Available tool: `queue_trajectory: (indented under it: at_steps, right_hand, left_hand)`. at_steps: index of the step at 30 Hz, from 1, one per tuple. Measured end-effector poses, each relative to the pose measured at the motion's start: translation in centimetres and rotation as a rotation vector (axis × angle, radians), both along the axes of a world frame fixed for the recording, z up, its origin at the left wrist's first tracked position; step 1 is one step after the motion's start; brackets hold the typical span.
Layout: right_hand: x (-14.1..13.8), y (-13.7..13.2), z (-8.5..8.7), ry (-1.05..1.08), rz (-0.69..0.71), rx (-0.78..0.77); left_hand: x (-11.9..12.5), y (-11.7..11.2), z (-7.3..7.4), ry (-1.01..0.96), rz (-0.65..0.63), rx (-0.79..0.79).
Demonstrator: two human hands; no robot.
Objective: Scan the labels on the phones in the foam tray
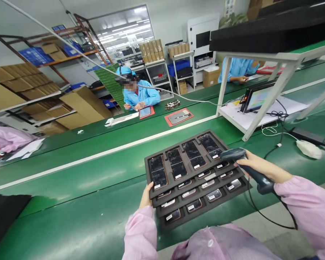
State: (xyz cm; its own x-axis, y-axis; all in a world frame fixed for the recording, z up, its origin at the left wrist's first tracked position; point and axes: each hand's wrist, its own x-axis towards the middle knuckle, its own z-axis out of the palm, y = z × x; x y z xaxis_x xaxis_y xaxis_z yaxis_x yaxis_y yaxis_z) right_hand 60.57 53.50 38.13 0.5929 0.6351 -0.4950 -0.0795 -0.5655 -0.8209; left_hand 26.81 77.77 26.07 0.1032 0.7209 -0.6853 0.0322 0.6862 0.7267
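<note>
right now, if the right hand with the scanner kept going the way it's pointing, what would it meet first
Probably the top tray of the stack: the right hand aims the scanner left over its phones, close above them, though depth is unclear.

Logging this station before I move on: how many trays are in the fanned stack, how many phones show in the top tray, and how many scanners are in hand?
Black trays: 4
Phones in top tray: 4
Handheld scanner, in right hand: 1
Total: 9
Left hand grips the stack's corner.

Two bare hands, loose pale pink sleeves gathered at the wrist, matching pink smock front below
</note>
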Motion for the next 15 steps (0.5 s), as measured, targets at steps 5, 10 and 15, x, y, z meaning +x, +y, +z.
queue_trajectory:
  at_steps: [5, 10, 15]
  right_hand:
    - [-1.5, 3.4, 0.5, -0.047, 0.012, -0.058]
    - [-1.7, 3.3, 0.7, -0.093, 0.007, -0.078]
    - [-3.9, 3.5, 0.4, -0.072, 0.026, -0.082]
  left_hand:
    - [-0.3, 0.3, -0.5, -0.124, -0.019, 0.039]
    - [-0.4, 0.6, -0.6, -0.199, -0.048, 0.053]
    - [-0.5, 0.8, -0.9, -0.235, -0.085, 0.064]
